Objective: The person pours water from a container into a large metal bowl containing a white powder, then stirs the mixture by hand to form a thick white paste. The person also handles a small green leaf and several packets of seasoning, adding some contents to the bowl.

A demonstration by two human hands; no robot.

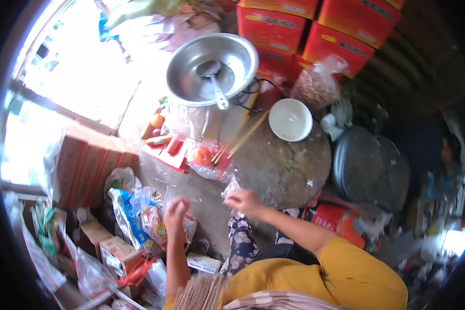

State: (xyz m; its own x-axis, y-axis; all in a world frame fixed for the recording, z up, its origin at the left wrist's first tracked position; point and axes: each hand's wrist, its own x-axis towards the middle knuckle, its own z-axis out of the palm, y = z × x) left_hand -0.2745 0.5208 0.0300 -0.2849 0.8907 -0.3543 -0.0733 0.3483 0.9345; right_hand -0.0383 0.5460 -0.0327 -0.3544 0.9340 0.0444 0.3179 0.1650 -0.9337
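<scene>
Left hand [176, 210], right hand [245, 202] curled, grips unclear; steel basin [183, 75] holds ladle [218, 91]; clear bag [334, 64] holds brown pieces [313, 89].

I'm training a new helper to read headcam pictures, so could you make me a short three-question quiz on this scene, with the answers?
1. Multiple choice: what rests in the metal basin?
A) a knife
B) a large spoon
C) a cup

2. True or false: the person's right hand is nearer to the white bowl than the left hand is.

3. Short answer: what is the main colour of the stacked boxes beyond the white bowl?

Key: 1. B; 2. True; 3. Red
</scene>
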